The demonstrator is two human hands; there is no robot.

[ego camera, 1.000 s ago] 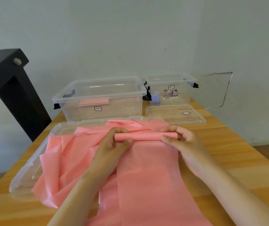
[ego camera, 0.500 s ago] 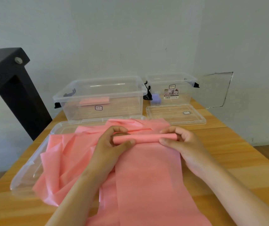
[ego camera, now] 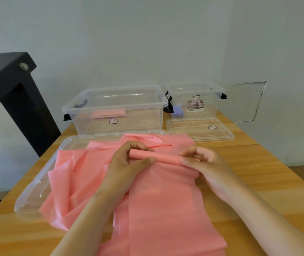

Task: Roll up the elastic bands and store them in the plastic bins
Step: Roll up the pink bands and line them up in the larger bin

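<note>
Fingers of left hand and right hand pinch pink band roll over wooden table by wall.

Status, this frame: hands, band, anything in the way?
The left hand and right hand grip the pink band at its rolled end. Partly rolled, tail flat on table. Nothing blocks the large bin.

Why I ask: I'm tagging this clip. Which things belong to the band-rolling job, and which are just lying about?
In the job: pink band, gripped at its rolled end by left hand and right hand; crumpled pink bands; large bin holding a rolled band; small bin.
Lying about: large lid, small lid, black frame.
</note>
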